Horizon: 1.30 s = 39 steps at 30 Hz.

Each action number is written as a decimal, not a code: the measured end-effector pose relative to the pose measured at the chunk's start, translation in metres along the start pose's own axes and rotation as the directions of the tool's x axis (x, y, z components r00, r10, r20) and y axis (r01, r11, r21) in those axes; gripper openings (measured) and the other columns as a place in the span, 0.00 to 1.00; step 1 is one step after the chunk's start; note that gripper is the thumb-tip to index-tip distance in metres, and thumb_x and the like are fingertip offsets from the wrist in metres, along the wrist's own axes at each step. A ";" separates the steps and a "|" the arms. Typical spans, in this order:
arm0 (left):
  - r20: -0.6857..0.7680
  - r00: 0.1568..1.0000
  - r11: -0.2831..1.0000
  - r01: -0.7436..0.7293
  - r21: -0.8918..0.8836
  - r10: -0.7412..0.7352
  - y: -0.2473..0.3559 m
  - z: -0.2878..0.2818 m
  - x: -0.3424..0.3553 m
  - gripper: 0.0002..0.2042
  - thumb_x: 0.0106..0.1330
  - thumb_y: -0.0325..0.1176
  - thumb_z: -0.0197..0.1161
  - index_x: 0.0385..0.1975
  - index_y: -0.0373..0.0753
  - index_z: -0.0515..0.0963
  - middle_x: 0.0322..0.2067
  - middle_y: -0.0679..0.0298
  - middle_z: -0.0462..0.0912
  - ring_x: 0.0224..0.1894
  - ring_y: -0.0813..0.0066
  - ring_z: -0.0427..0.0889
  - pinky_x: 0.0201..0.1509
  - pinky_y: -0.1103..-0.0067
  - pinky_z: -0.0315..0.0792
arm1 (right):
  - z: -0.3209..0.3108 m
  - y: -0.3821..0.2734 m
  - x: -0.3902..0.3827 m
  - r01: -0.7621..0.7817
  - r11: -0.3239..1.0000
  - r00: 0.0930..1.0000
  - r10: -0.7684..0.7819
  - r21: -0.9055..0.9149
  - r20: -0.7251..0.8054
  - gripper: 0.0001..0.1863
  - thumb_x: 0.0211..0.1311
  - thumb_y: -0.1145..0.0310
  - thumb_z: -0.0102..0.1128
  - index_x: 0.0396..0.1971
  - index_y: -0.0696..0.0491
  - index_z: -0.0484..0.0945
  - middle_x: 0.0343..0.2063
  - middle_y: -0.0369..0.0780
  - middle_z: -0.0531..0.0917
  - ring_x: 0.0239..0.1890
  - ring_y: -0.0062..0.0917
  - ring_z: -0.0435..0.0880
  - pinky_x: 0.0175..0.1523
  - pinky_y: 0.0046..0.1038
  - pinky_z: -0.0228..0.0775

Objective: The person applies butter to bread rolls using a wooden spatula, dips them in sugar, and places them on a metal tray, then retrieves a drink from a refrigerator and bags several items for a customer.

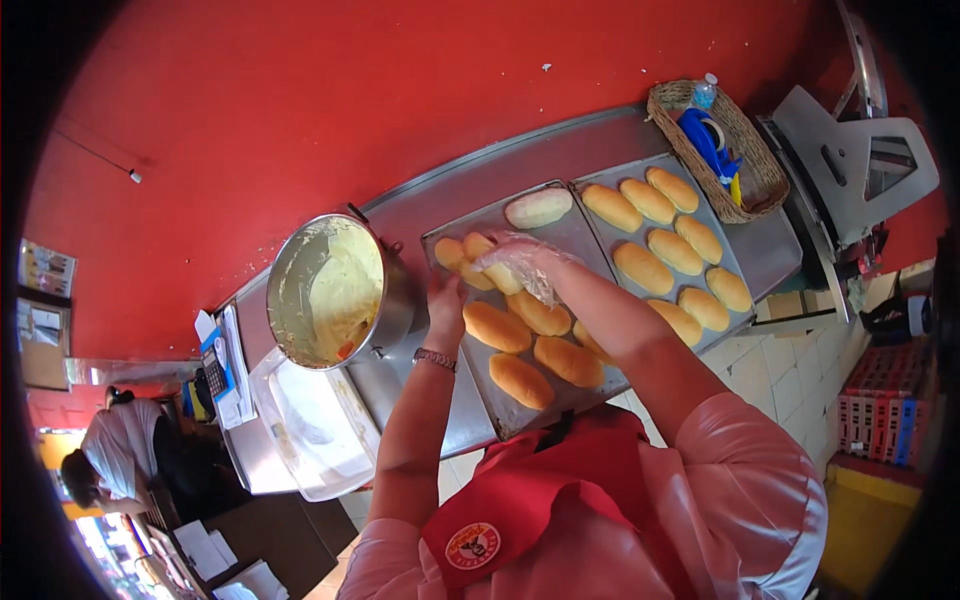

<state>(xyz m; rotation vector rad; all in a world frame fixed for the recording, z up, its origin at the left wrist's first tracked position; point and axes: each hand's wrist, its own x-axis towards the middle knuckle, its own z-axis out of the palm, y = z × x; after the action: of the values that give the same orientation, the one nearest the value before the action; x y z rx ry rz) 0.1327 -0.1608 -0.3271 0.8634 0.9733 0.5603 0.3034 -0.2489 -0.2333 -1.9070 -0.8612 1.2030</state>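
judging by how things lie, the coating of bread rolls [568, 362] with cream [345, 280] seems to be the step in hand, at an early stage: one coated roll [538, 207] is laid along the top edge of the left tray [578, 232], at the upper centre of the frame, while the other rolls in sight are left golden and plain. a small cluster of rolls [450, 250] is being handled just left of the frame's centre, over the upper left corner of that tray. the left hand [445, 298], bare, is brought up close beside the cluster with its fingers curled; whether a roll is gripped by it cannot be told. the right hand [520, 258] is covered by a clear plastic glove and is bent over the cluster from the right; its fingertips are hidden, so its grasp cannot be told either. the cream is held in a steel pot [398, 300], tilted on the counter [480, 185] left of centre. for the next move, a light grip on the soft bread appears to be called for, with cream to be spread evenly and the coated roll to be left unsmeared by the gloved hand
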 end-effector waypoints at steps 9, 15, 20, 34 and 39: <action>0.408 0.908 0.894 0.258 -0.367 -0.095 0.024 0.015 0.001 0.23 0.71 0.42 0.56 0.62 0.40 0.64 0.56 0.59 0.74 0.57 0.63 0.75 0.60 0.68 0.73 | 0.019 0.012 -0.052 0.097 0.459 0.949 -0.310 0.883 0.057 0.27 0.62 0.66 0.60 0.60 0.54 0.67 0.53 0.37 0.76 0.56 0.22 0.75 0.60 0.24 0.67; 0.397 0.907 0.990 -0.120 -0.074 0.139 0.041 0.030 -0.036 0.27 0.65 0.32 0.62 0.63 0.37 0.61 0.53 0.58 0.75 0.53 0.67 0.76 0.56 0.71 0.74 | 0.031 -0.002 -0.102 0.061 0.198 0.973 -0.231 0.978 -0.014 0.25 0.59 0.71 0.62 0.57 0.53 0.69 0.48 0.38 0.77 0.51 0.27 0.79 0.55 0.28 0.73; 0.268 0.916 0.946 -0.322 0.046 0.299 0.052 0.044 -0.067 0.33 0.59 0.26 0.67 0.64 0.37 0.57 0.46 0.57 0.76 0.46 0.70 0.78 0.48 0.76 0.75 | 0.051 0.036 -0.117 0.156 0.087 0.954 -0.273 0.984 -0.127 0.23 0.57 0.73 0.59 0.54 0.51 0.70 0.48 0.37 0.75 0.49 0.26 0.78 0.54 0.29 0.73; 0.432 0.881 0.962 -0.258 0.094 0.194 0.035 0.048 -0.077 0.30 0.56 0.23 0.69 0.58 0.34 0.62 0.45 0.60 0.78 0.46 0.72 0.80 0.48 0.77 0.77 | 0.062 0.046 -0.132 0.283 0.382 0.954 -0.209 0.880 -0.217 0.23 0.52 0.80 0.61 0.51 0.53 0.72 0.44 0.37 0.77 0.48 0.26 0.79 0.51 0.29 0.75; 0.224 0.928 0.954 -0.285 -0.089 0.298 0.029 0.048 -0.079 0.14 0.58 0.23 0.66 0.44 0.34 0.74 0.37 0.63 0.81 0.38 0.75 0.81 0.42 0.78 0.77 | 0.067 0.062 -0.131 0.288 0.150 0.938 -0.244 0.946 -0.247 0.23 0.50 0.83 0.59 0.49 0.55 0.73 0.43 0.39 0.77 0.49 0.31 0.78 0.55 0.33 0.73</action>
<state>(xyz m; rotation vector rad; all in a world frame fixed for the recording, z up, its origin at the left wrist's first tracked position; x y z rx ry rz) 0.1375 -0.2213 -0.2515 1.0084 0.6133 0.7175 0.2060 -0.3748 -0.2468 -0.6085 -0.1775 1.0367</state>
